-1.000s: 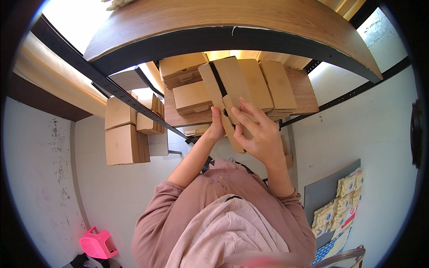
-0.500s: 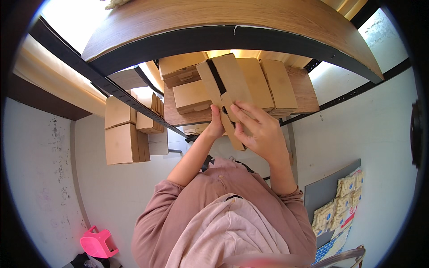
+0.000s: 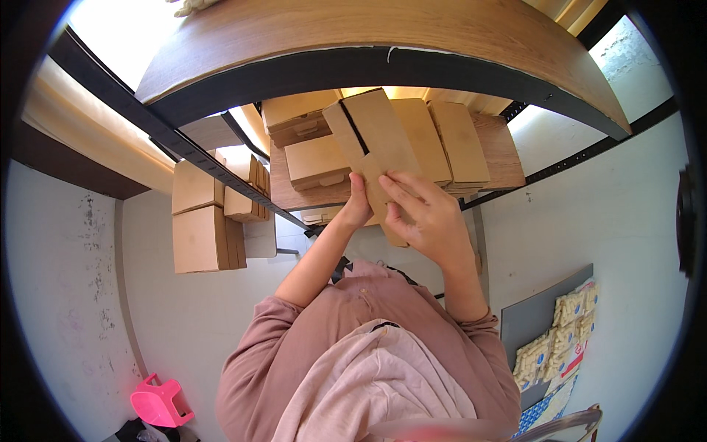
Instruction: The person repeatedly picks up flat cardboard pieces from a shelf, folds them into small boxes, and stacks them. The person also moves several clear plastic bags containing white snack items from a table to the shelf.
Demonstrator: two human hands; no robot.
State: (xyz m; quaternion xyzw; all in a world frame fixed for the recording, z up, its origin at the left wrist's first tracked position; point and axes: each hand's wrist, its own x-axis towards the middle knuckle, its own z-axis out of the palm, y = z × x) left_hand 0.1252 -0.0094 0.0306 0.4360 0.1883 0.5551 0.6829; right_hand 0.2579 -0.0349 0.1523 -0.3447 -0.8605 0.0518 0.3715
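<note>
A brown cardboard box (image 3: pixel 387 136) is tilted in front of me, held up between both hands. A narrow dark gap shows along its lid's edge at the upper left. My left hand (image 3: pixel 357 206) grips the box's near left side, thumb up along it and the other fingers hidden beneath. My right hand (image 3: pixel 426 219) is closed at the near side, its fingertips pressing on the tab of the lid and the thumb bent below. Behind the held box, more boxes lie on a wooden shelf (image 3: pixel 504 151), among them a closed one (image 3: pixel 317 158) just left of it.
Overhead runs a wooden shelf board (image 3: pixel 331 22) with a black metal edge; a black post (image 3: pixel 213 162) slants down at the left. Stacked cartons (image 3: pixel 199 236) stand further left. A pink stool (image 3: pixel 162 401) is at the lower left, and bagged pale pieces (image 3: pixel 563 331) lie at the right.
The lid of the held box has moved closer to its side. The dark gap has narrowed, and the dark opening by my fingers is covered. Both hands have stayed nearly in place.
</note>
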